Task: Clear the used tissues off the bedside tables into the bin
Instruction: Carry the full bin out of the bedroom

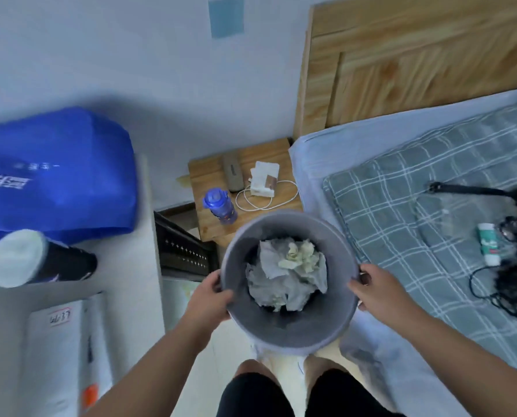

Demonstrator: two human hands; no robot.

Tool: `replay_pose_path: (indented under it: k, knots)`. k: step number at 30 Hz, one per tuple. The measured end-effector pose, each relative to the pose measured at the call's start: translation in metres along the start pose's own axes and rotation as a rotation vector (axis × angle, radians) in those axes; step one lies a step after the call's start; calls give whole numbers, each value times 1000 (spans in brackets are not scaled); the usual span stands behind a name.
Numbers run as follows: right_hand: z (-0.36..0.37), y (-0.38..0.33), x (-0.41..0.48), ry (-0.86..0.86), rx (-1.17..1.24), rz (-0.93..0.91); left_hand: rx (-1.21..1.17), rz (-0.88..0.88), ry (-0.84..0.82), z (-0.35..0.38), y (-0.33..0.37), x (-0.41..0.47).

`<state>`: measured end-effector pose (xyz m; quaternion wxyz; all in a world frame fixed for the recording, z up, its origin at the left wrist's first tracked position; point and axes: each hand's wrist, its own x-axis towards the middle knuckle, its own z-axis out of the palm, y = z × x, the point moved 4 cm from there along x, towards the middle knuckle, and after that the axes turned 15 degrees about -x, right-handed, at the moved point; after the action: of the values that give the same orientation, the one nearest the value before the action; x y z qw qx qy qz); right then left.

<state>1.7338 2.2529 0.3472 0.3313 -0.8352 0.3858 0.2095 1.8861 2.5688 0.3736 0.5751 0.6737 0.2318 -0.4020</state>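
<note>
Head view, nearest first: both hands clasp the bin, left hand curled over its left rim, right hand gripping the right rim, and the crumpled tissues lie heaped inside it. Beyond, the bedside table carries a blue bottle, a dark case and a white box with its cable, no loose tissue that I can make out, so I'd keep the bin level and lower it gently so nothing tips out.
</note>
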Motion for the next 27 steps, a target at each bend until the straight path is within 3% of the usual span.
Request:
replay_pose_path:
  k: [5, 9, 14, 20, 27]
  knots:
    - [-58, -13, -83, 146, 103, 3, 15, 62, -132, 0, 42, -58]
    - [-60, -15, -153, 256, 209, 69, 91, 37, -241, -3, 50, -82]
    - [-9, 8, -252, 351, 286, 243, 324, 50, -389, 1, 42, -109]
    - [59, 65, -381, 486, 552, 487, 605, 41, -621, 40, 8, -165]
    - [142, 131, -540, 753, 786, 729, 942, 52, -927, 116, -83, -261]
